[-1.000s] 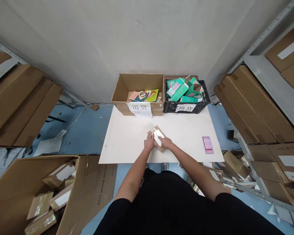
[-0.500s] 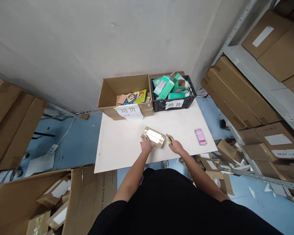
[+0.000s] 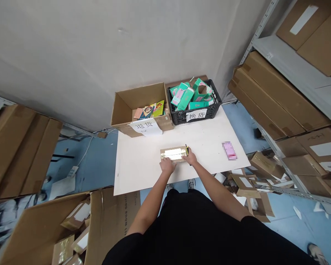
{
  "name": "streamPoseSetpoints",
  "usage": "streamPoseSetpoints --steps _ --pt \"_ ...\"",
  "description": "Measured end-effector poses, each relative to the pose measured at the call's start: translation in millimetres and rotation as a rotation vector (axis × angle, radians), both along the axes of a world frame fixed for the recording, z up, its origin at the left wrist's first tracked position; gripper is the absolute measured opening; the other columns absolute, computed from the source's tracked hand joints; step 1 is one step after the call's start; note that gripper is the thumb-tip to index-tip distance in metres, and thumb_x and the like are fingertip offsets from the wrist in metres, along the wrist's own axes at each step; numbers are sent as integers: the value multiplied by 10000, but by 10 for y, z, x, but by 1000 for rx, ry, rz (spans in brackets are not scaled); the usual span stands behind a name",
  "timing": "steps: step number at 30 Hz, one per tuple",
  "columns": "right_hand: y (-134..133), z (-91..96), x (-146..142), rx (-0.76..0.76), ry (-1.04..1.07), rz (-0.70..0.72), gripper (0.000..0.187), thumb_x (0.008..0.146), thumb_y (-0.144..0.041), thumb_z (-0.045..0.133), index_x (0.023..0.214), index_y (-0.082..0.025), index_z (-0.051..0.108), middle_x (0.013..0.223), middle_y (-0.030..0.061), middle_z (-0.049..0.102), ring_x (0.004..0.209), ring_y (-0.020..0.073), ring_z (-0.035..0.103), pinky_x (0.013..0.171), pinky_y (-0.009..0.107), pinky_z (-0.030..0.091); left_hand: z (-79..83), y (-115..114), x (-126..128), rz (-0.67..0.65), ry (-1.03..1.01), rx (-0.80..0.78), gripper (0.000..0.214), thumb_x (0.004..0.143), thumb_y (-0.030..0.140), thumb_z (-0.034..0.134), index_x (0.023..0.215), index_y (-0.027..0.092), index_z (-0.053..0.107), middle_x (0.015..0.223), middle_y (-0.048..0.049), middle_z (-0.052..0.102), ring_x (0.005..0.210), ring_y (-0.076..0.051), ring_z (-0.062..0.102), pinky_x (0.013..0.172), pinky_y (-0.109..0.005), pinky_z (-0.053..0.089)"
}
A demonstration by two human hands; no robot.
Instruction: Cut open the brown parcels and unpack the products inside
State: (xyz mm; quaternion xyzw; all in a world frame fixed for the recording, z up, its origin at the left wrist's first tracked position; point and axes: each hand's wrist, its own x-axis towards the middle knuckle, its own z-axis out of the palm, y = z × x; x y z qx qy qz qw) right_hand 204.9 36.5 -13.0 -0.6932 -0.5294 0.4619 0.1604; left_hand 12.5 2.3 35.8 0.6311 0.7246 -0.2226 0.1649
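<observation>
A small brown cardboard box (image 3: 173, 152) with a white label and shiny tape lies flat on the white table (image 3: 138, 162), its long side roughly facing me. My left hand (image 3: 167, 165) grips its near left edge, fingers over the top. In my right hand (image 3: 190, 157) is a yellow and black utility knife (image 3: 187, 150), held at the box's right end with the fingers touching the box. Whether the blade is out is too small to tell. Some of the knife is hidden by the fingers.
Behind stand an open carton (image 3: 140, 90) with booklets and a black crate (image 3: 179, 117) of green boxes. A pixelated pink item (image 3: 230, 150) lies at the right. A large carton (image 3: 99, 224) of parcels stands lower left; shelves (image 3: 292, 55) rise right. Another shoe (image 3: 316, 253) shows lower right.
The box has turned from slanted to nearly straight across. My right hand has moved in with the utility knife from beside the box to its right end. My view has shifted slightly.
</observation>
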Motion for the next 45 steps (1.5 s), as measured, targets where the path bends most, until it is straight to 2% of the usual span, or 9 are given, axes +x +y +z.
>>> streamPoseSetpoints --steps 2,5,9,19,28,34,37,40,45 --pt "19 10 16 8 19 -53 611 941 -396 709 1482 -261 461 1156 74 776 1091 287 747 914 342 562 12 58 -53 -43 -28 20 824 976 629 577 1623 140 432 1603 -261 497 1491 -423 440 1135 -526 475" --pt "-17 16 122 -27 143 -198 295 1057 -400 485 1310 -250 516 922 24 756 855 223 762 774 296 577 -29 170 -82 -213 -152 19 788 1025 545 540 1714 285 258 1784 -126 267 1639 -359 219 1234 -517 392" --pt "-82 33 333 -175 359 -221 107 1052 -341 484 1098 -246 502 698 -62 651 568 145 670 589 217 526 -128 275 -77 -299 -216 -67 725 1075 493 434 1734 376 155 1831 -33 95 1684 -320 63 1290 -566 304" --pt "82 149 351 -296 286 -54 435 1067 -536 558 770 -221 514 500 -63 517 398 100 500 481 197 408 -197 199 -67 -291 -202 -38 756 1068 497 439 1735 408 94 1831 -22 89 1684 -330 59 1285 -602 317" --pt "2 129 371 -361 304 -79 484 1066 -557 560 720 -229 479 462 -64 470 358 101 439 426 221 368 -256 247 -57 -280 -209 -63 732 1076 491 449 1734 397 144 1831 -27 90 1686 -321 58 1296 -569 306" --pt "-185 190 574 -431 263 1 477 1025 -583 619 730 -227 502 461 -53 479 358 106 424 408 226 361 -249 238 -25 -273 -214 -62 729 1073 511 438 1733 403 148 1830 -11 103 1686 -325 49 1284 -588 317" --pt "-261 192 603 -349 237 -102 470 1055 -603 529 763 -237 485 510 -58 498 385 104 453 424 211 387 -185 317 -52 -262 -246 -47 747 1047 527 491 1725 381 214 1819 -31 175 1674 -345 116 1264 -581 352" --pt "-339 167 442 -270 219 -210 483 1059 -663 447 831 -240 496 581 -49 552 448 115 541 480 206 456 -92 467 -182 -239 -276 36 713 1040 557 477 1702 368 295 1785 -48 292 1643 -341 220 1272 -550 344" --pt "-310 113 -99 -220 -14 -152 476 933 -683 668 1036 -228 576 926 62 753 807 217 759 658 259 561 -4 528 -481 -139 -190 37 696 1063 498 389 1722 329 239 1783 -94 278 1652 -343 176 1288 -569 268"
